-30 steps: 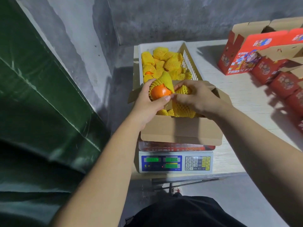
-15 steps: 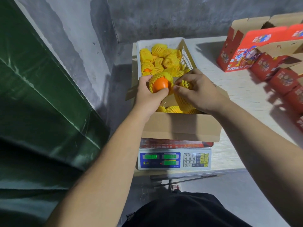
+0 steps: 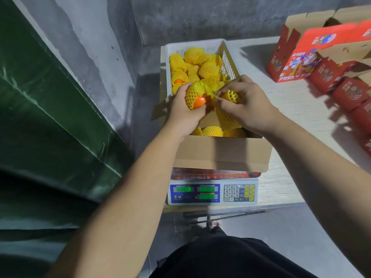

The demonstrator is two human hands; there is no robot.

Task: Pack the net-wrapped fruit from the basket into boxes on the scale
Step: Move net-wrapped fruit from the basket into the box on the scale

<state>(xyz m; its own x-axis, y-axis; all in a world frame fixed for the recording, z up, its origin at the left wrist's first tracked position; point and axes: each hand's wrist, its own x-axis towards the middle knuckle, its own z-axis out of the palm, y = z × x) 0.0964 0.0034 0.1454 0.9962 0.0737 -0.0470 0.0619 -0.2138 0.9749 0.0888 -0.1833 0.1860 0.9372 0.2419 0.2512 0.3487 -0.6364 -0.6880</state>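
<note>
Above an open brown cardboard box [image 3: 220, 151] on a white digital scale [image 3: 213, 194], the left hand [image 3: 183, 113] grips an orange fruit in yellow foam net [image 3: 193, 96], while the right hand [image 3: 246, 106] pinches the net's loose end. Behind stands a white plastic basket [image 3: 230, 59] of net-wrapped fruit on the pale desk [image 3: 285, 109].

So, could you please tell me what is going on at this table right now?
A person is packing fruit. The left hand grips an orange in a yellow foam net above the open cardboard box, while the right hand holds another netted fruit and pinches the first net's loose end. The box sits on the scale with some netted fruit already inside; more waits in the white basket behind.
</note>
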